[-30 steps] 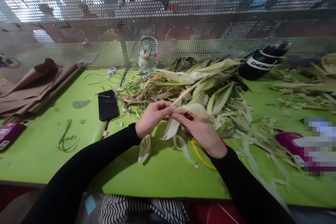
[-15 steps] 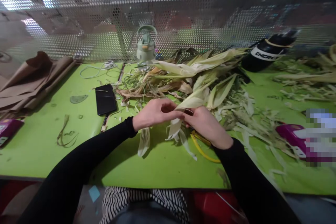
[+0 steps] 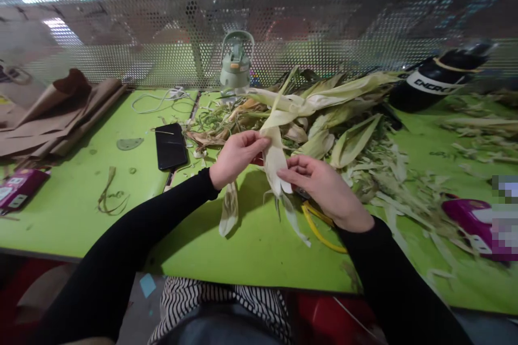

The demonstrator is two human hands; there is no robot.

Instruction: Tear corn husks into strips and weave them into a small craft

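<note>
A pale corn husk (image 3: 275, 159) hangs between my two hands above the green table, its narrow tip pointing away from me. My left hand (image 3: 238, 156) pinches its left edge near the middle. Lower down, my right hand (image 3: 319, 183) grips the right edge between thumb and fingers. Torn husk strips (image 3: 295, 221) lie on the table just below. Beside my right wrist rest yellow-handled scissors (image 3: 321, 229), partly hidden by that hand. A heap of corn husks (image 3: 324, 108) lies just beyond my hands.
A black phone (image 3: 170, 145) and a white cable (image 3: 157, 98) lie to the left, near brown paper (image 3: 60, 118). A green bottle (image 3: 236, 67) stands at the perforated screen. Right of the heap leans a black bottle (image 3: 435, 81), with husk shreds (image 3: 388, 183) and a purple box (image 3: 465, 221) nearby.
My hands have moved apart, the left one up and away. The husk, bunched between them before, now hangs spread out and more upright. The view has shifted slightly.
</note>
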